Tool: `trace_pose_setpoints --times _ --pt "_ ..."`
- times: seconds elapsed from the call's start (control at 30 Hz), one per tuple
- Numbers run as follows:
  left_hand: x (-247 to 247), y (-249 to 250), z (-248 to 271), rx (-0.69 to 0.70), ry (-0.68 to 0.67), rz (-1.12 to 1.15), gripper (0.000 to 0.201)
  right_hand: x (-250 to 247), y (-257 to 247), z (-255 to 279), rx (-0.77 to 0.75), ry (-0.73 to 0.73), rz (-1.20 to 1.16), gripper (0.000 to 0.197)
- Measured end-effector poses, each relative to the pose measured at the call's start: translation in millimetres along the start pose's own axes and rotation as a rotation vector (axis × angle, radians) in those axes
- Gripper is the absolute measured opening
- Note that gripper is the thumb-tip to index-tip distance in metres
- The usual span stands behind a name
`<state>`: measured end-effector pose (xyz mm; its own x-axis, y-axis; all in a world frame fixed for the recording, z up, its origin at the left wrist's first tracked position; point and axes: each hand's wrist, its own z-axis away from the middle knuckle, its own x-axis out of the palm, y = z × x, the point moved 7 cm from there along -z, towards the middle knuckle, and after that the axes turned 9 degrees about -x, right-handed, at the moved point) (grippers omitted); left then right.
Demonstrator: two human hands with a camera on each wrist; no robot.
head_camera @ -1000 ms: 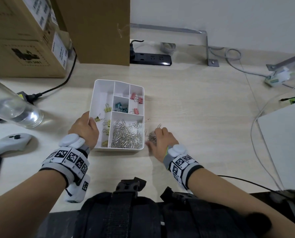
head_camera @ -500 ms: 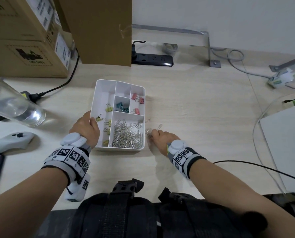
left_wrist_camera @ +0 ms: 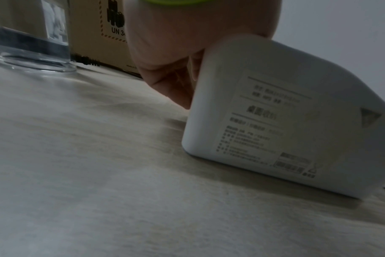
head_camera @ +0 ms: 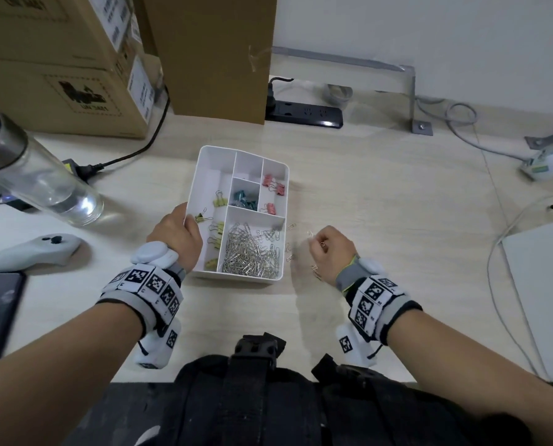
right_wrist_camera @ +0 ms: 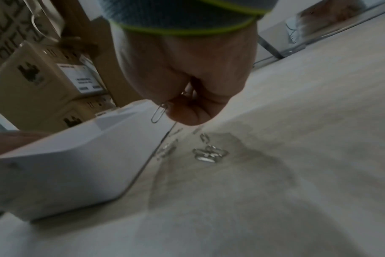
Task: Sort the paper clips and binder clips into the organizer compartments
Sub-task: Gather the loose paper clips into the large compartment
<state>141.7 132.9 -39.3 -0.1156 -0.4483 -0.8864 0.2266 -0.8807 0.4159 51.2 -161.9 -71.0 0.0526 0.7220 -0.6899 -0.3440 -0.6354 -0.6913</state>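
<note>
The white organizer (head_camera: 204, 162) sits mid-table with yellow binder clips (head_camera: 216, 229) in its left compartment, teal ones (head_camera: 245, 200) in the middle and pink ones (head_camera: 273, 187) at the right. A pile of silver paper clips (head_camera: 252, 252) fills the near compartment. My left hand (head_camera: 180, 235) grips the organizer's left wall (left_wrist_camera: 209, 97). My right hand (head_camera: 328, 252) is lifted just right of the organizer, fingers curled, pinching a paper clip (right_wrist_camera: 159, 112). Several loose paper clips (right_wrist_camera: 209, 153) lie on the table below it, some of these loose clips (head_camera: 288, 249) beside the organizer's right wall.
A glass bottle (head_camera: 40, 175) lies at the left, a white controller (head_camera: 33, 252) near it. Cardboard boxes (head_camera: 75, 59) stand at the back left, a black power strip (head_camera: 304, 114) behind the organizer. Cables (head_camera: 494, 252) and a white panel (head_camera: 545, 284) lie at the right.
My right hand has risen off the table and moved right, now holding a paper clip. The left hand stays on the organizer.
</note>
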Motion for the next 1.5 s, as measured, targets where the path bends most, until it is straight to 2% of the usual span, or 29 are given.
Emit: trace_pose_setpoints --times 0.07,0.2,0.3,0.43,0.53,0.67,0.77,0.83,0.9,1.03,1.27,1.33,1.5 --pt "-2.4 0.3 0.9 -0.007 0.0 0.004 0.03 -3.5 -21.3 -5.1 -0.037 0.029 -0.033 0.016" --pt "-2.7 -0.3 1.4 -0.014 -0.008 0.001 0.031 -2.1 -83.1 -10.1 -0.208 0.079 -0.082 0.015" --pt "-1.4 -1.3 0.4 -0.011 -0.005 0.001 0.032 19.7 -117.6 -3.2 -0.361 0.007 -0.026 0.014" --pt "-1.1 -0.8 0.8 -0.009 0.003 0.006 0.032 53.5 -125.9 4.7 -0.507 -0.237 0.353 0.025" --pt "-1.3 -1.4 1.9 -0.021 0.003 0.0 0.033 48.4 -121.4 6.7 -0.58 -0.173 0.255 0.019" --pt "-1.6 -1.3 0.8 -0.018 0.002 0.002 0.035 22.8 -99.4 -0.5 -0.513 -0.021 0.133 0.01" --pt "-2.0 -0.2 1.9 -0.025 -0.012 -0.005 0.034 -6.2 -66.2 -16.4 -0.324 0.081 0.092 0.008" --pt "-3.0 0.0 2.7 -0.027 -0.013 -0.003 0.033 -16.6 -36.8 -27.4 -0.153 0.058 0.122 0.013" --pt "-2.4 -0.6 1.3 -0.021 -0.007 0.001 0.033 -13.4 -16.6 -34.3 -0.062 -0.072 0.263 0.024" --pt "1.4 -4.0 -1.8 -0.03 -0.019 -0.008 0.032 7.4 -19.4 -38.1 -0.155 -0.26 0.453 0.036" --pt "3.1 -4.5 -3.7 -0.016 0.015 -0.002 0.029 38.3 -46.0 -38.7 -0.33 -0.373 0.645 0.048" --pt "2.8 -4.0 -3.7 -0.009 0.017 0.002 0.029 42.2 -44.9 -31.3 -0.387 -0.391 0.678 0.044" --pt "2.7 -4.1 -3.0 -0.006 0.002 -0.01 0.031 39.5 -30.9 -6.6 -0.449 -0.448 0.596 0.015"
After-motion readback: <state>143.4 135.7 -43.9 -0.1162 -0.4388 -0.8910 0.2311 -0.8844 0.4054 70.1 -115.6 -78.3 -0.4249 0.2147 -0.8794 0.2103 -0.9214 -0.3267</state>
